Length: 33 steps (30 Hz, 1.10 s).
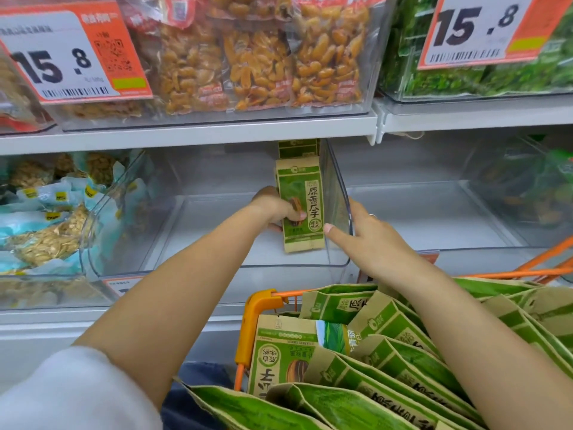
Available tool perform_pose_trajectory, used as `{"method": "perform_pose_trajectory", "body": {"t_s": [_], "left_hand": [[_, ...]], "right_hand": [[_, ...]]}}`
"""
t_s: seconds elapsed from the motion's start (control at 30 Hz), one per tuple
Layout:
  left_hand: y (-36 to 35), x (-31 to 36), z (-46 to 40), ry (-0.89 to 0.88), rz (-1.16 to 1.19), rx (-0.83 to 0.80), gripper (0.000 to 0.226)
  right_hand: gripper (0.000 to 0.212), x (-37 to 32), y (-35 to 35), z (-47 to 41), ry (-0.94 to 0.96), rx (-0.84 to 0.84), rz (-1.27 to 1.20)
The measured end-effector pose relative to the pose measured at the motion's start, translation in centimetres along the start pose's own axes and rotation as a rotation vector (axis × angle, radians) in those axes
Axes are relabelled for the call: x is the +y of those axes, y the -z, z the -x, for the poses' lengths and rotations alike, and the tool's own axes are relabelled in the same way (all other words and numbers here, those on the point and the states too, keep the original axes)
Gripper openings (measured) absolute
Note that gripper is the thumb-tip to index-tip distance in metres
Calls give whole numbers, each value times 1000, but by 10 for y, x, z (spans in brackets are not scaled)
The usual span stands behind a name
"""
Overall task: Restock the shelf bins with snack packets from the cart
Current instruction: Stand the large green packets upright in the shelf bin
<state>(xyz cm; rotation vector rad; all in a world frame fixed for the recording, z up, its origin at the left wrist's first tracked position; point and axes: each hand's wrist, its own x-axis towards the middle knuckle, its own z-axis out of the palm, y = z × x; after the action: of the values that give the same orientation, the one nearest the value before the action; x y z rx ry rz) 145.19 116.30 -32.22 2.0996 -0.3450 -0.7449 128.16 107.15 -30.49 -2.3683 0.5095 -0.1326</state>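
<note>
nearest, green and kraft-brown snack packets (387, 364) are heaped in an orange cart (260, 308); chinese characters are printed on them, partly upside down. past the cart, one upright packet (302, 206) marked 原香瓜子 is held inside a clear shelf bin (217, 237), against its right wall, with a second packet (298, 148) seen behind it. the left hand (276, 209) is curled round the packet's left edge, thumb on the printed face. the right hand (366, 234) is laid over the bin's right wall, thumb stretched out toward the packet's lower corner; whether it touches cannot be told. farther up, orange price tags (71, 54) reading 15.8 are hung on bins of yellow snacks (257, 57).
</note>
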Motion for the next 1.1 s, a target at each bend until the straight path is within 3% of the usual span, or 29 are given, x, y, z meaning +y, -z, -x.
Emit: {"method": "perform_pose_trajectory", "body": {"t_s": [0.17, 0.3, 0.4, 0.47, 0.53, 0.6, 0.8, 1.1], "left_hand": [[5, -2, -16, 26, 6, -48, 40], [1, -1, -33, -134, -95, 234, 72], [-6, 2, -36, -226, -166, 392, 81], [-10, 1, -38, -250, -80, 441, 89], [-10, -2, -41, -235, -21, 453, 113], [-8, -5, -46, -181, -5, 379, 132], [-7, -17, -51, -258, 111, 90, 90], [-6, -14, -49, -306, 278, -20, 89]], "right_hand": [[62, 2, -2, -3, -17, -10, 27], [68, 4, -3, -5, -23, -17, 73], [70, 3, -2, -5, -29, -18, 94], [72, 2, -2, -5, -27, -22, 105], [73, 1, -2, -5, -31, -28, 117], [74, 0, -2, -5, -35, -32, 126], [73, 0, -2, -4, -45, -31, 116], [70, -1, -1, -3, -36, -36, 102]]}}
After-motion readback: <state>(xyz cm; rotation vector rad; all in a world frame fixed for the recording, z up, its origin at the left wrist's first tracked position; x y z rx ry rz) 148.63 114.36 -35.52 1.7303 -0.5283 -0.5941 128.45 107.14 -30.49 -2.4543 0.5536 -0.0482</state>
